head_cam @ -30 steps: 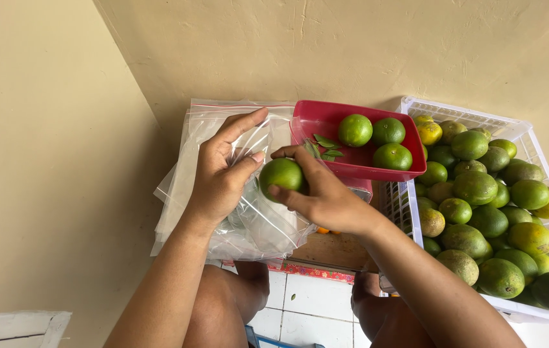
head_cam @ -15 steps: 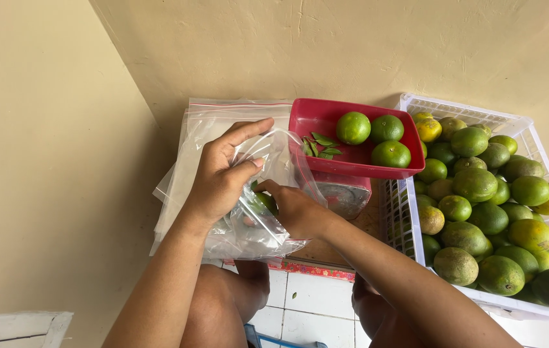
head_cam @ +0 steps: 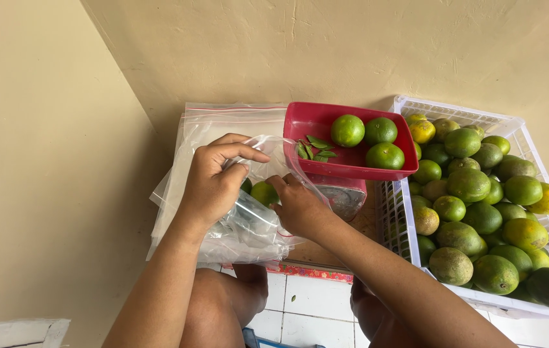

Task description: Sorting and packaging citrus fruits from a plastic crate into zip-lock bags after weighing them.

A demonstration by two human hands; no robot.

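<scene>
Your left hand [head_cam: 213, 183] pinches the clear plastic zip bag [head_cam: 248, 225] open; your right hand's [head_cam: 300, 207] fingers stay hidden — the round green citrus [head_cam: 264, 192] could roll out if that mouth sags.

The left hand [head_cam: 213, 183] pinches the rim of a clear plastic bag [head_cam: 248, 222], holding it open. The right hand [head_cam: 300, 206] reaches into the mouth, just beside a green lime [head_cam: 263, 192] inside. More bags [head_cam: 223, 122] lie beneath. A red tray [head_cam: 352, 164] with three limes sits beside a white crate [head_cam: 545, 187] full of limes.
</scene>
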